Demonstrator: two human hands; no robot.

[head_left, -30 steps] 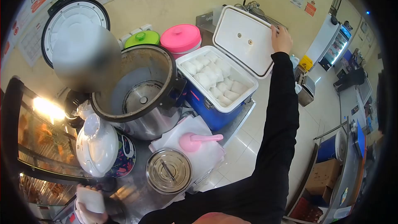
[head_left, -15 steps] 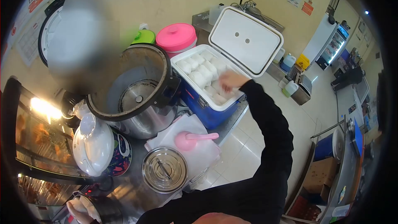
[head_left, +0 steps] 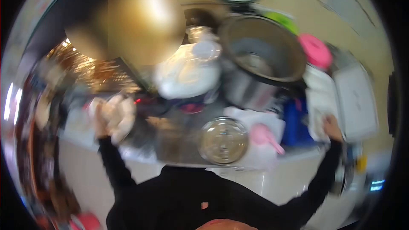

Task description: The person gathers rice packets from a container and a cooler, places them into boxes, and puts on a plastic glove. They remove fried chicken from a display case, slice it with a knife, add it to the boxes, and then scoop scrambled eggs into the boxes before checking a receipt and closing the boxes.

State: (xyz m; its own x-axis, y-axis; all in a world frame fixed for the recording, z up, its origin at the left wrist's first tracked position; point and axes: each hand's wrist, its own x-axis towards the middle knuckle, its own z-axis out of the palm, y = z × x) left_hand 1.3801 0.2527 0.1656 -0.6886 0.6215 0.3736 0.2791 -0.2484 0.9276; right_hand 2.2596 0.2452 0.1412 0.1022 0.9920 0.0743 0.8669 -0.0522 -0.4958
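The view is smeared by motion. My left hand [head_left: 100, 121] touches the left side of a pot filled with pale wrapped bundles [head_left: 120, 115]; its fingers are too blurred to read. Over at the right, my right hand [head_left: 332, 127] is at the near end of the open cooler [head_left: 295, 121], by the white packets [head_left: 320, 96] inside. Its fingers look bent, but whether they hold a packet is unclear. The cooler's white lid [head_left: 356, 102] stands open on the far right.
A large open cooker [head_left: 264, 51] stands behind a glass lid [head_left: 223, 140] and a pink scoop [head_left: 265, 136] on white sheets. Left of it is a white-lidded pot [head_left: 187, 79]. A lit display case [head_left: 100, 74] is at the back left.
The view has swung left, so the cooler now appears at the far right and the bundle-filled pot shows more fully. My right hand is still at the cooler, nearer its front end.
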